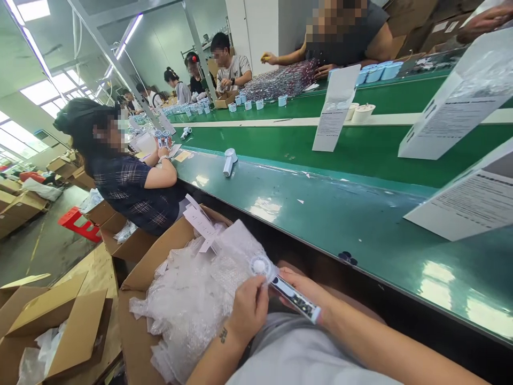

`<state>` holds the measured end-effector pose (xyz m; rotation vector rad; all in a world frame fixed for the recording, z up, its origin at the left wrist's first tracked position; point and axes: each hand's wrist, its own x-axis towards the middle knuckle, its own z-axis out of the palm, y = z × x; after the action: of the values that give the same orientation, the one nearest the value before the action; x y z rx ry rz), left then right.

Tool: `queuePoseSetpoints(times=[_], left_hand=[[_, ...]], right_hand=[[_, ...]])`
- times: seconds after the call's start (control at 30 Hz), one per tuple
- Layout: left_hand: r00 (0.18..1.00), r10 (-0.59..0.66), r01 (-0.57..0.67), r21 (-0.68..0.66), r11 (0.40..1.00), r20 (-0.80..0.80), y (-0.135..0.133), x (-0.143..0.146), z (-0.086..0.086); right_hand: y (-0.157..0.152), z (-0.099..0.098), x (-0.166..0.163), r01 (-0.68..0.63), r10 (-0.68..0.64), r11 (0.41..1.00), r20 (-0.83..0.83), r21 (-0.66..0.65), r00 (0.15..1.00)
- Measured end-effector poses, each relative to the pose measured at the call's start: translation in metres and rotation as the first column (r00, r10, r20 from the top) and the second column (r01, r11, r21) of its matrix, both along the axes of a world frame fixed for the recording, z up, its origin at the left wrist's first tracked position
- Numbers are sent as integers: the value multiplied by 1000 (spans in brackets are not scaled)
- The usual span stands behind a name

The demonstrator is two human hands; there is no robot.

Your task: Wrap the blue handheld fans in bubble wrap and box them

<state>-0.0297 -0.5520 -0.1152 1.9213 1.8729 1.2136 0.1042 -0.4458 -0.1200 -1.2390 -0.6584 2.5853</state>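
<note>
A device shaped like a hand shower, with a round white head and a long handle with a dark front, lies aslant in front of me. My right hand (298,286) is wrapped round its handle (294,295). A clear bubble-wrap bag (242,240) covers the round head. My left hand (250,305) pinches the bag's edge beside the head, thumb and fingers together. Below and left of my hands, an open carton (138,267) holds a heap of bubble-wrap bags (188,305) and a folded white card piece (202,222).
A similar white device (230,162) lies on the green bench (288,198). White printed boxes (468,198) stand along the right. Small dark discs (347,259) lie near the bench edge. A co-worker (124,171) sits at left, holding similar devices; cartons (56,326) stand on the floor side.
</note>
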Motion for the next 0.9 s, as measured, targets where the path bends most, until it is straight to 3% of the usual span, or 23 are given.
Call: queuePoseSetpoints(times=[0.07,0.13,0.17,0.23,0.3,0.37,0.4,0.47,0.5,0.6,0.67,0.7,0.8,0.9], left_hand=[[999,-23,26,-56,998,41,-6,7,-3],[987,35,-15,-132,991,156,-14,12,-8],[971,82,-42,-178,983,225,-18,14,-10],[929,160,-68,-273,960,333,-28,15,-12],[901,157,-5,-353,935,404,-34,14,-12],[866,123,98,-406,909,485,-35,12,-7],[835,124,138,-422,896,536,-31,11,-1],[755,167,166,-431,887,634,-17,8,16],[712,196,154,-422,893,674,-8,6,27],[630,191,109,-330,938,753,25,0,70],[648,96,107,-215,971,756,42,-5,99],[685,22,111,-135,985,728,49,-6,111],[856,-154,128,86,988,494,70,-6,128],[919,-269,258,78,963,288,99,11,126]], right_hand=[[-6,-5,0,13,-34,983,114,183,993],[-13,-7,6,-26,-59,918,199,396,978],[-17,-5,13,-88,-45,854,241,513,969],[-21,2,31,-290,51,647,339,705,939],[-21,12,52,-468,194,459,429,756,882],[-16,26,70,-551,278,367,477,750,834],[-12,33,75,-551,296,358,469,754,832],[-2,48,79,-483,307,404,382,777,872],[4,56,77,-422,311,466,302,778,901],[21,81,65,-177,241,748,-14,640,970],[30,98,56,34,86,835,-192,550,978],[33,105,52,140,3,828,-254,543,967],[38,126,42,365,-159,724,-372,586,914],[41,143,42,412,-161,607,-402,680,901]])
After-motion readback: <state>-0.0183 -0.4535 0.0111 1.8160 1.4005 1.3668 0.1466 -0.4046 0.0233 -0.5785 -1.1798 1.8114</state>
